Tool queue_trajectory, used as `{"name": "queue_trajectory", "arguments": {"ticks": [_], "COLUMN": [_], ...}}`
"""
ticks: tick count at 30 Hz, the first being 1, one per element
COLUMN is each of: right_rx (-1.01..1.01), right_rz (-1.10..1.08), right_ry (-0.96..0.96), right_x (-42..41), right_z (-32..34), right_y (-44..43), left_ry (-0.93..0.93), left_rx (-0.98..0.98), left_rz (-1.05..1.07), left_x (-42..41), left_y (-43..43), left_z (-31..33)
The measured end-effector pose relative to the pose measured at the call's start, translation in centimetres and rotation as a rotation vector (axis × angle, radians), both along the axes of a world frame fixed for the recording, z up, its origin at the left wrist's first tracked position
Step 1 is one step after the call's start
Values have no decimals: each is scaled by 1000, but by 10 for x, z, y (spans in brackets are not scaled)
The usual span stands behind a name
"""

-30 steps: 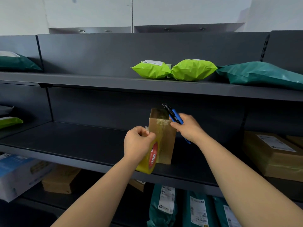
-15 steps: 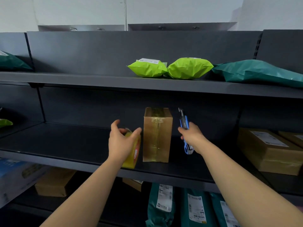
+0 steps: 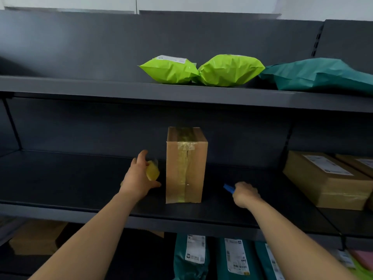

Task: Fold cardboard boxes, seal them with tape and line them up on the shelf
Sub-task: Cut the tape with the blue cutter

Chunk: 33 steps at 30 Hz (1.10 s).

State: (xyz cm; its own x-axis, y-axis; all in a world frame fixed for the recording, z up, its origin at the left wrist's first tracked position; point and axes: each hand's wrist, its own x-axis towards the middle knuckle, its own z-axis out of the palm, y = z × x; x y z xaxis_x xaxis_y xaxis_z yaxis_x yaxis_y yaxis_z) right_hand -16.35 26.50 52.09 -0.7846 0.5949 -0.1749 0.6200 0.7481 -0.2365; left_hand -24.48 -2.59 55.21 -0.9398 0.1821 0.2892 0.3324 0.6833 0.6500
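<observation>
A small taped cardboard box [image 3: 186,166] stands upright on the dark middle shelf [image 3: 70,178], with clear tape running over its top and down its front seam. Just left of the box, my left hand [image 3: 139,178] grips a yellow tape roll [image 3: 152,172] low over the shelf. To the right of the box, my right hand [image 3: 245,194] holds a blue utility knife [image 3: 229,188] down near the shelf surface; only its blue end shows past my fingers.
Larger labelled cardboard boxes [image 3: 327,178] lie at the right end of the same shelf. Two lime green mailer bags [image 3: 201,69] and a teal bag [image 3: 319,74] sit on the shelf above. Teal labelled parcels [image 3: 234,257] and a brown box [image 3: 34,237] fill the shelf below.
Both hands have left the box. My left hand moved the tape roll left and down to the shelf. My right hand lowered the knife to the shelf on the right.
</observation>
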Motion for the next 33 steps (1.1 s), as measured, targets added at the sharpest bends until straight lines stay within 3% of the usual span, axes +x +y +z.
{"name": "queue_trajectory", "arguments": {"ticks": [4,7,11,14,17,24,28,30,33], "right_rx": [29,-171,-760,-999,-895,-660,-588,-591,-629], "right_rz": [-8,72,125,283,416,437,489,509,495], "right_ry": [33,247,753,870,818,865,863,803,744], "right_x": [0,-2,-3,-5,-8,-17,-15,-11,-4], "right_z": [0,7,44,81,107,96,93,94,97], "right_y": [5,7,-20,-45,-65,-66,-63,-60,-55], "left_ry": [-63,-113,24,-80,-133,-18,79,23,-273], "left_rx": [-263,-238,216,643,694,516,435,445,568], "left_rz": [-14,-13,-78,-228,-391,-272,-307,-373,-462], "left_x": [-11,-18,-15,7,22,13,12,10,11], "left_y": [2,-1,7,22,34,44,42,36,23], "left_z": [-9,-11,2,40,64,59,53,49,27]}}
